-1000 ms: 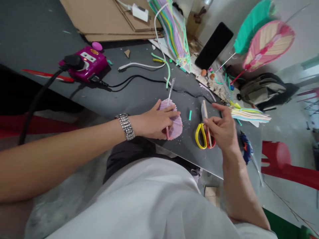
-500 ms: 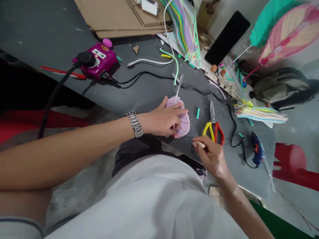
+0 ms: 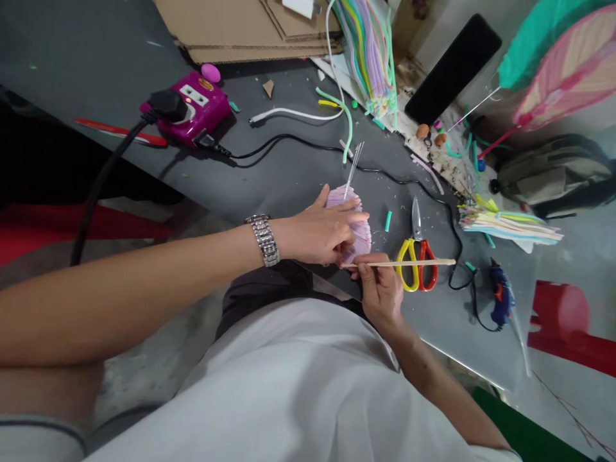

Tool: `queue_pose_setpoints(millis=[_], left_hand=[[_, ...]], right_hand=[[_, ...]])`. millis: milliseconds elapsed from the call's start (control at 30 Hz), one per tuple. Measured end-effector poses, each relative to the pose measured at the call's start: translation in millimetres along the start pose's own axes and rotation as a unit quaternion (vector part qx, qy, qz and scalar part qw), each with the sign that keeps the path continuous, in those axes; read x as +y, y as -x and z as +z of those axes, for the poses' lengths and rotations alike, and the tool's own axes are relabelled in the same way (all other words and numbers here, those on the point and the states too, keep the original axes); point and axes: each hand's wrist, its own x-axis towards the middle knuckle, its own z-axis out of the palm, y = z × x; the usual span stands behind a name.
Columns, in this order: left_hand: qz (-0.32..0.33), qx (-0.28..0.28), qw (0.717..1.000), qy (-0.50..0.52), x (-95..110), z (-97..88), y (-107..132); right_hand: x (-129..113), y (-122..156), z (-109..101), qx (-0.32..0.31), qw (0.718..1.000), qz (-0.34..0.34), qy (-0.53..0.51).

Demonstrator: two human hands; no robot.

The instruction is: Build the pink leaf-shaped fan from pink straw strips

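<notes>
A pale pink, ridged, petal-like piece lies near the table's front edge, with several thin wires sticking out of its far end. My left hand rests on it from the left, some fingers spread across it and others bent, pressing it down. Between thumb and fingers, my right hand grips a thin cream stick, held roughly level. The stick's left end meets the near edge of the pink piece; its right end passes above the handles of scissors. My left fingertips partly cover the piece.
A magenta power adapter with a black plug stands at the left. Cardboard and bundled pipe cleaners lie at the back. A black phone leans at back right. A blue glue gun sits right, its black cord crossing the table.
My right hand has moved left to the near edge of the pink piece and turned the stick, which now shows its full length. My left hand stays on the piece; the view has shifted slightly.
</notes>
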Motion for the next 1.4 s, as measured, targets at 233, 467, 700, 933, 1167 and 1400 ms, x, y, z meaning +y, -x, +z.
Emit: queue_pose_setpoints(millis=[233, 467, 700, 933, 1167, 1400], left_hand=[[0.007, 0.002, 1.0, -0.007, -1.8, 1.3, -0.8], [-0.002, -0.012, 1.0, -0.003, 0.0, -2.2, -2.8], [-0.001, -0.009, 1.0, -0.009, 0.3, -1.9, -3.0], [0.005, -0.006, 1.0, -0.006, 1.2, -3.0, -3.0], [0.018, 0.008, 1.0, -0.017, -1.4, 0.5, -2.7], [0.009, 0.009, 1.0, -0.014, -2.8, 2.4, -4.1]], right_hand=[[6.9, 3.4, -0.4, -0.012, 0.999, -0.042, 0.026], [5.0, -2.0, -0.4, -0.042, 0.991, -0.118, 0.047], [4.5, -5.5, 3.1, -0.043, 0.987, -0.148, 0.052], [6.7, -1.9, 3.3, -0.01, 0.996, -0.09, 0.015], [8.2, -3.2, 3.8, -0.008, 0.992, -0.121, 0.025], [7.6, -5.0, 7.7, -0.006, 0.988, -0.15, 0.042]])
